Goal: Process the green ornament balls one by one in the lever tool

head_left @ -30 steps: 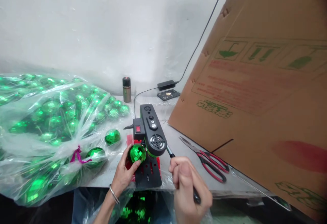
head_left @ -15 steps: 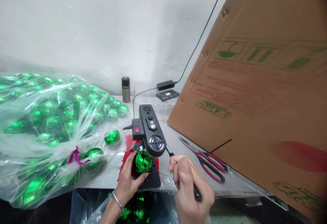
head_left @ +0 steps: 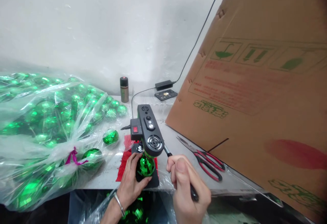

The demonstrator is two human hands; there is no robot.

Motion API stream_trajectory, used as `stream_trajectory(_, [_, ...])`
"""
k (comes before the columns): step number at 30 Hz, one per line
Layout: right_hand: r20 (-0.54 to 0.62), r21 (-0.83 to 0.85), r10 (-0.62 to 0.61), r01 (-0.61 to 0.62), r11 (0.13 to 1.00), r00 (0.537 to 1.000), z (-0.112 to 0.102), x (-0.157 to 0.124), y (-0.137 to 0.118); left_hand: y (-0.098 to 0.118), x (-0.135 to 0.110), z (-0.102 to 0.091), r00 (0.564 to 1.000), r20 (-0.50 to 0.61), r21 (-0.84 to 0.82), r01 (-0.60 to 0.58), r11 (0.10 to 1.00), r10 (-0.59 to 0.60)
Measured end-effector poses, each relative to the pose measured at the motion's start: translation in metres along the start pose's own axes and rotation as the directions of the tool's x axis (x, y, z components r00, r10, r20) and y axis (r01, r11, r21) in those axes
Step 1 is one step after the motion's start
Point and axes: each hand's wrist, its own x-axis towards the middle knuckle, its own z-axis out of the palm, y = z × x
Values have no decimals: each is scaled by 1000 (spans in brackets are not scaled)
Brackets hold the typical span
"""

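A small black benchtop machine (head_left: 147, 132) with a red switch stands at the table's near edge on a red mat (head_left: 123, 165). My left hand (head_left: 133, 182) is closed around a faceted green ball (head_left: 145, 166), holding it on the machine's base plate right under the head. My right hand (head_left: 186, 187) is wrapped round the machine's black lever handle (head_left: 168, 153), to the right of the ball.
A big clear bag of green balls (head_left: 48, 128) fills the left; a loose green ball (head_left: 110, 137) lies by it. Red-handled scissors (head_left: 205, 162) lie right of the machine. A large cardboard box (head_left: 258, 84) leans on the right. A spray can (head_left: 124, 89) and power adapter (head_left: 165, 85) stand by the wall.
My left hand has carried the green ball from the machine's left side to directly beneath its head. My right hand has stayed on the lever.
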Motion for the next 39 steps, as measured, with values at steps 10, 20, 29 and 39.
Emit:
stream_trajectory(10, [-19,5,-30,30,1000,999,0,-9,6,14,16,20,980,-26,-193,190,963,-199])
stream_trajectory(20, [-130,6,-121,123,992,984,7,-34,29,16,15,19,976,-57,-179,199,963,-212])
stream_trajectory(29, [-163,4,-112,114,993,980,11,-32,27,18,16,18,982,-53,-167,172,971,-183])
stream_trajectory(39, [-166,21,-95,100,995,981,11,-30,24,20,16,19,972,-64,-165,214,963,-227])
